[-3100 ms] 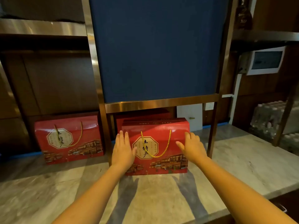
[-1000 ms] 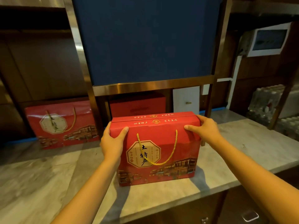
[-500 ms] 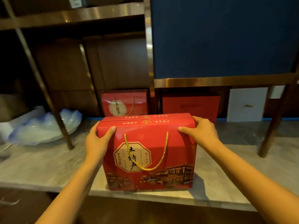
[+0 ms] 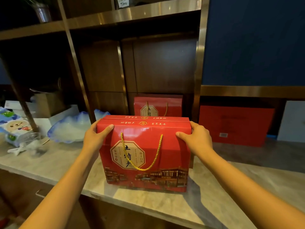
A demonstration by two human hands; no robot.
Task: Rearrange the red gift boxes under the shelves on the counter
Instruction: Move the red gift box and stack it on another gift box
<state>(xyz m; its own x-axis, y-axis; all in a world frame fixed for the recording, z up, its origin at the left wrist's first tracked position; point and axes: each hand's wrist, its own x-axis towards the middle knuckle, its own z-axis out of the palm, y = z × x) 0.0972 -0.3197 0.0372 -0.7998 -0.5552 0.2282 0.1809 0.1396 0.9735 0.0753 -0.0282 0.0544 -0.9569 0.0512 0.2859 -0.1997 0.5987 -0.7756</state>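
A red gift box (image 4: 171,156) with a gold rope handle stands upright near the front edge of the marble counter (image 4: 59,162). My left hand (image 4: 96,138) grips its upper left corner and my right hand (image 4: 197,139) grips its upper right corner. A second red gift box (image 4: 173,107) of the same design stands behind it against the back wall under the shelves, its lower part hidden. A third red box (image 4: 236,124) with a plain face leans under the blue panel at the right.
A blue-white shell-shaped dish (image 4: 71,128), a printed pack (image 4: 13,128) and white boxes (image 4: 52,116) crowd the counter's left end. Slanted metal shelf posts (image 4: 77,66) rise from the counter. A white box (image 4: 292,121) stands at the far right.
Both hands went from flat against the box front to gripping its top corners. The box came forward out from under the blue panel and moved left along the counter.
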